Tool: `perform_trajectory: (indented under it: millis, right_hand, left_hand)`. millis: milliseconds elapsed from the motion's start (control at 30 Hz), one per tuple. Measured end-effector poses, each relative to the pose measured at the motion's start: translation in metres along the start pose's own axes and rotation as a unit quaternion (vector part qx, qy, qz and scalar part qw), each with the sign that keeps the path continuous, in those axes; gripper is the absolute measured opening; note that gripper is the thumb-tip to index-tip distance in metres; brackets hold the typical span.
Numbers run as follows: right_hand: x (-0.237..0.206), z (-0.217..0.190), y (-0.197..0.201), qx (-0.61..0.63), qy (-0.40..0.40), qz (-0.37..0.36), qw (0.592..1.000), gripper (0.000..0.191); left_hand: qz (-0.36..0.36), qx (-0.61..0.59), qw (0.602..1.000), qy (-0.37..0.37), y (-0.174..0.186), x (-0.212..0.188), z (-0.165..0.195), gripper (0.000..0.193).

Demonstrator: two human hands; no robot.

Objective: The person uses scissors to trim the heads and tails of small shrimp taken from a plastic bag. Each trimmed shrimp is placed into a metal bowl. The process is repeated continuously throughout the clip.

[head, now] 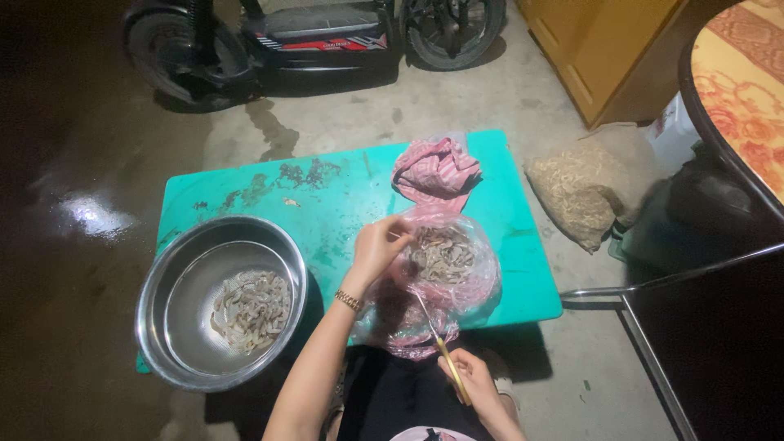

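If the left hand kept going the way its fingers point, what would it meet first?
Probably the pile of small shrimp inside the clear plastic bag; the left hand already reaches over the bag's opening, though depth is unclear.

The bowl (175, 278) at eight o'clock is bare metal, smooth and brightly reflective inside. The table (343, 192) top looks like smooth teal plastic with a dull sheen, blotched with wet grime toward eleven o'clock. The bag (465, 286) at the centre is thin, clear, crinkled plastic, glossy where light catches. The pink striped bag (434, 173) at twelve o'clock looks like soft crumpled plastic film. The scissors (445, 355) show pale metal blades and yellowish handles. The concrete floor (90, 212) is rough, wet and shiny at nine o'clock.
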State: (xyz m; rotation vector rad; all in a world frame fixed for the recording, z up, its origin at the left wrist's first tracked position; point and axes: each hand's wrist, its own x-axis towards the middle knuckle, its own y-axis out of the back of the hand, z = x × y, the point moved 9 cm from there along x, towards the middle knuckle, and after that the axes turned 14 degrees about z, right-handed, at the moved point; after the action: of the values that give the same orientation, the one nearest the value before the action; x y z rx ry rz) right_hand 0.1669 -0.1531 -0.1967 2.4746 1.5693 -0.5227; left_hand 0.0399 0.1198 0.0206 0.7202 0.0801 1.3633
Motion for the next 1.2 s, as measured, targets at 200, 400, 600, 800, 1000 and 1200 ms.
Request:
perform_trajectory:
  millis: [200, 400, 600, 800, 1000, 1200]
  right_hand:
    - [-0.022, -0.022, -0.004, 0.024, -0.019, -0.038, 0.999, 0.026]
    - [-0.036, -0.036, -0.015, -0.027, 0.019, -0.089, 0.995, 0.03]
    - [-0.032, -0.037, -0.046, -0.061, 0.024, -0.121, 0.99, 0.028]
    - [-0.022, -0.024, -0.06, -0.053, 0.013, -0.119, 0.991, 0.026]
    - [-0.005, -0.007, -0.058, -0.062, 0.072, -0.096, 0.991, 0.018]
    - [-0.007, -0.006, -0.056, -0.026, 0.001, -0.089, 0.996, 0.022]
  left_hand:
    - [-0.015, -0.368, 0.913, 0.177, 0.005, -0.039, -0.039, 0.03]
    - [0.033, -0.435, 0.845, 0.308, 0.009, -0.123, -0.086, 0.029]
    - [0.073, -0.408, 0.858, 0.305, 0.017, -0.166, -0.099, 0.023]
    - [0.095, -0.374, 0.87, 0.306, 0.023, -0.179, -0.103, 0.018]
    - [0.102, -0.348, 0.882, 0.303, 0.023, -0.179, -0.102, 0.015]
    - [0.1, -0.344, 0.884, 0.301, 0.018, -0.178, -0.114, 0.015]
